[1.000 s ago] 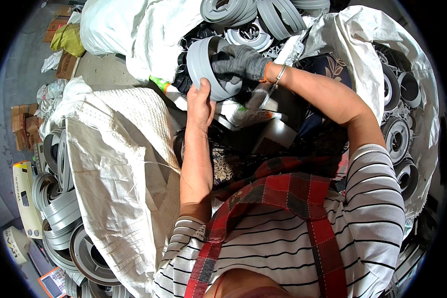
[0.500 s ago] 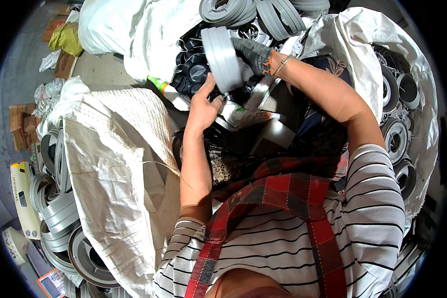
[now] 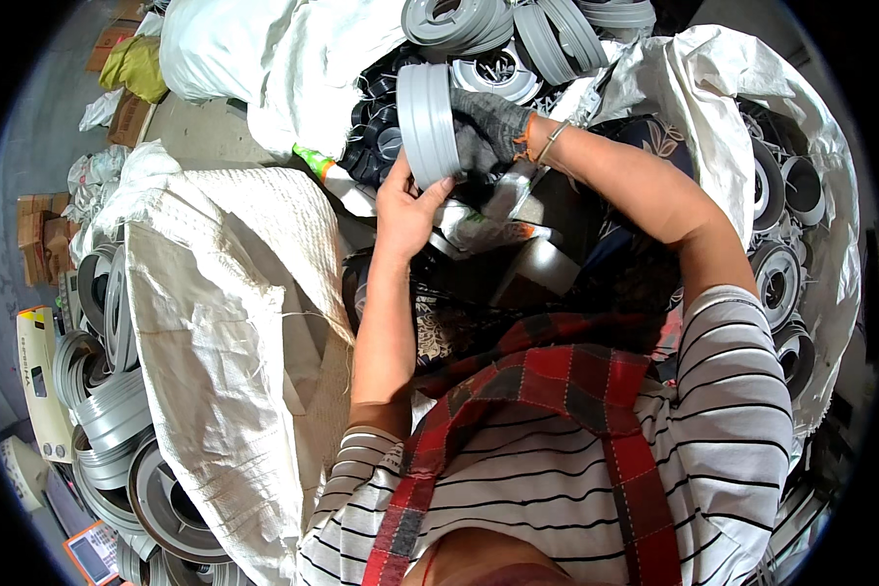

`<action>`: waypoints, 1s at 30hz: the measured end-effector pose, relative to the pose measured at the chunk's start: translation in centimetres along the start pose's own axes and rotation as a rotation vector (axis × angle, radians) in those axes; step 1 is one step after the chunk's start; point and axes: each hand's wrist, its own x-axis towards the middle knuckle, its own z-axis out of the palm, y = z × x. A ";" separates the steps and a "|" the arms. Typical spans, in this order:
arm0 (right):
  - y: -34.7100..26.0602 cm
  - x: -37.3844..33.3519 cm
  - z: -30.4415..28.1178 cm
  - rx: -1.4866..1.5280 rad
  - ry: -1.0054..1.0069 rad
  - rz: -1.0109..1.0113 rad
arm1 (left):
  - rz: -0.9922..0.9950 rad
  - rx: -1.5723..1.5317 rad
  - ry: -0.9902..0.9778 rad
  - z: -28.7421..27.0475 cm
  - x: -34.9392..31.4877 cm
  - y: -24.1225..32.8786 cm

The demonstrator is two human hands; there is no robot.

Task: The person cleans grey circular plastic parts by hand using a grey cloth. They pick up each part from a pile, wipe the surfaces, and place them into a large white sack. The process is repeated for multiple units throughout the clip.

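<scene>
grey ring (image 3: 427, 127) stood on edge in the person's grasp, between two white sacks, its ribbed outer wall turned partly toward my camera. at far left i made out a cream device (image 3: 44, 386), and just beside it grey reels (image 3: 117, 410) heaped along the left edge of the left sack (image 3: 215, 361). past that sack's right edge, black parts (image 3: 376, 142) lay crowded behind the ring. the bare left hand (image 3: 405, 205) gripped the ring low down, thumb on its lower rim, fingers partly hidden behind. the gloved right hand (image 3: 496, 125) was at the ring's right side; its fingers sank into shadow, and i couldn't tell whether they gripped. farthest right, round spools (image 3: 764, 278) lay inside the rim of the right sack (image 3: 835, 244).
</scene>
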 end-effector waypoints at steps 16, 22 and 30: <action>4.0 7.0 -5.9 -0.901 0.421 0.023 | -0.076 0.902 -0.212 -0.9 0.5 -2.2; -2.1 4.7 -6.8 -0.467 0.891 -0.251 | -0.123 -0.041 0.331 -1.3 1.8 -1.5; -1.8 4.2 -3.0 1.734 -0.093 -0.329 | 0.146 -1.194 0.278 -2.3 3.2 1.7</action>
